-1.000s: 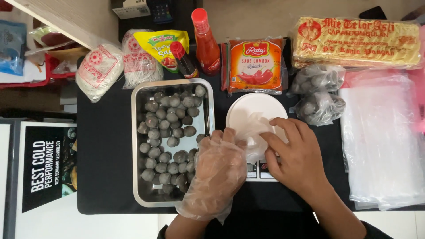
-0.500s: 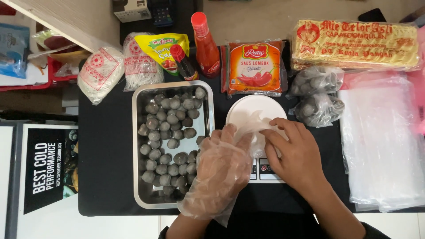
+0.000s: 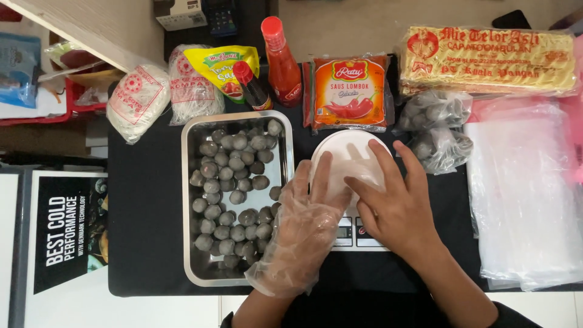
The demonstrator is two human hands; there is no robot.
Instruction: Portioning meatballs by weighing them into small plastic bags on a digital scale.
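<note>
Our gloved left hand (image 3: 306, 228) and bare right hand (image 3: 398, 203) stay together, flat on a white bowl (image 3: 351, 159) atop the scale (image 3: 352, 234), seemingly pressing thin plastic; barely shifted since before.

My hands pretty much cover the scale (image 3: 355, 234), only a bit of its front shows between them. My left hand (image 3: 303, 228) and right hand (image 3: 398, 209) also hide the near part of the white bowl (image 3: 349, 152). Can't tell what's under my fingers there. The plastic sheets (image 3: 525, 200) run off the right edge, and the blue packet (image 3: 18, 67) is cut off on the left.
</note>
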